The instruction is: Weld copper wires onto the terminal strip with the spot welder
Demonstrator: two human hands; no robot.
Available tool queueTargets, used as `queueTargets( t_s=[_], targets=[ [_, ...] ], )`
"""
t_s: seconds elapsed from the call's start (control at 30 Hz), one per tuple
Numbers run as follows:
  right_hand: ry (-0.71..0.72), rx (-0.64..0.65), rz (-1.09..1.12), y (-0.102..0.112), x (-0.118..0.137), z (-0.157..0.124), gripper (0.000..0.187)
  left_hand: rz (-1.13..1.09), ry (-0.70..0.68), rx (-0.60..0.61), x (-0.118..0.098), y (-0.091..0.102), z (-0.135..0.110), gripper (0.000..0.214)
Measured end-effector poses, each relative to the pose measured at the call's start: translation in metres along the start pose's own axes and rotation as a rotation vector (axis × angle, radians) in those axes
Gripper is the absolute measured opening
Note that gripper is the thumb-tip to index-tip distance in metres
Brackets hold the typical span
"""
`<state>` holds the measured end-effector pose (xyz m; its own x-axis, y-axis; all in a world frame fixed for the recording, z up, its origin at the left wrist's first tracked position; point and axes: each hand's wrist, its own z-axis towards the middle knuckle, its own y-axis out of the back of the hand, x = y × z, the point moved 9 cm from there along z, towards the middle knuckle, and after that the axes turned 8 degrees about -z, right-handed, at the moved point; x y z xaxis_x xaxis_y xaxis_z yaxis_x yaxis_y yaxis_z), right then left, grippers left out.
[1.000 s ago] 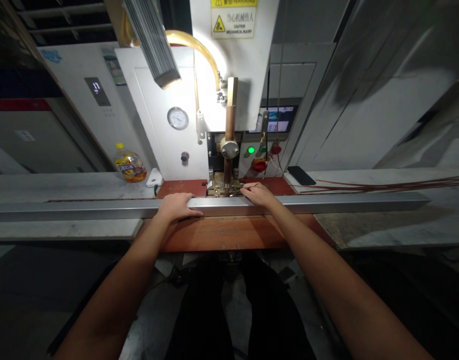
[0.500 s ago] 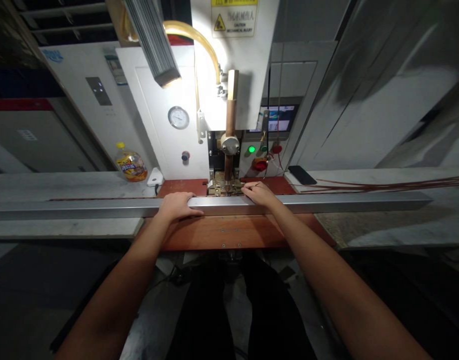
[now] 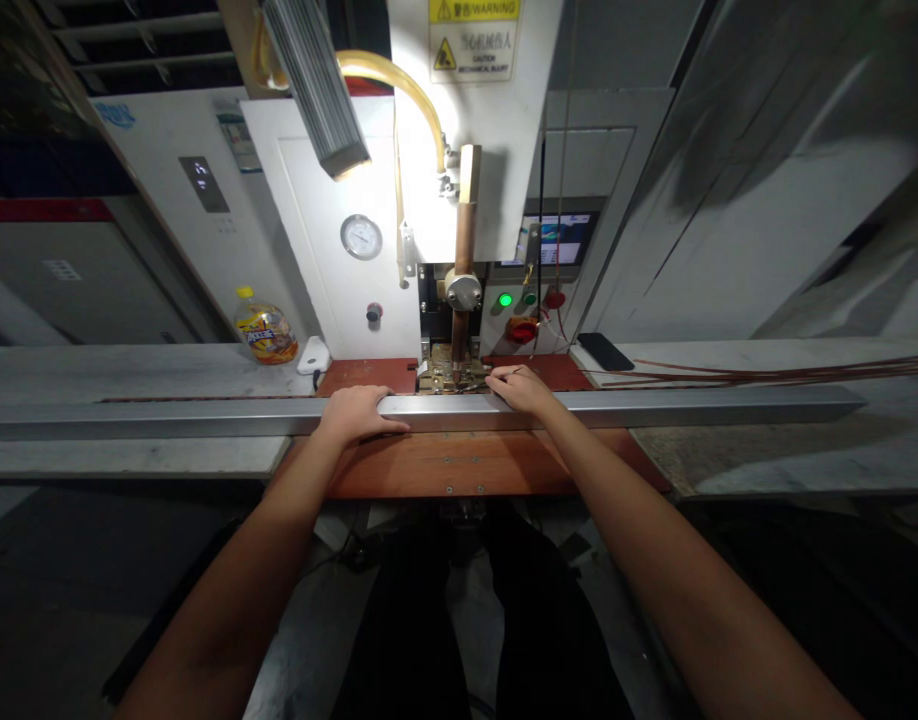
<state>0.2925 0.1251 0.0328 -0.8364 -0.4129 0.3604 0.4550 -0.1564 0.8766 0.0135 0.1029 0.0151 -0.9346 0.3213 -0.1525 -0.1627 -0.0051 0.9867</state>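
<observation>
A long grey metal bar (image 3: 691,405) lies across the bench in front of a white welding machine (image 3: 339,260). My left hand (image 3: 356,412) rests on top of the bar, fingers curled over its far edge. My right hand (image 3: 523,389) lies over the bar just right of the copper electrode (image 3: 463,290), fingers pinched on a thin copper-coloured wire (image 3: 766,375) that runs off to the right. The electrode tip meets the brass fixture (image 3: 448,375) between my hands.
A yellow-capped bottle (image 3: 265,332) and a small white device (image 3: 313,355) stand at the back left. A black phone (image 3: 602,351) lies right of the machine. Green and red buttons (image 3: 520,302) sit on the panel. A red-brown wooden plate (image 3: 459,465) lies under the bar.
Both hands stay put on the bar. The view has shifted slightly down and to the right.
</observation>
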Motion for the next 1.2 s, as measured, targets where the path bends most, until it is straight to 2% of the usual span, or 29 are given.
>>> queueTargets(
  t_s=[1.2],
  targets=[
    [0.021, -0.061, -0.025, 0.005, 0.004, -0.011, 0.038, 0.052, -0.017, -0.077, -0.007, 0.005, -0.011, 0.086]
  ],
)
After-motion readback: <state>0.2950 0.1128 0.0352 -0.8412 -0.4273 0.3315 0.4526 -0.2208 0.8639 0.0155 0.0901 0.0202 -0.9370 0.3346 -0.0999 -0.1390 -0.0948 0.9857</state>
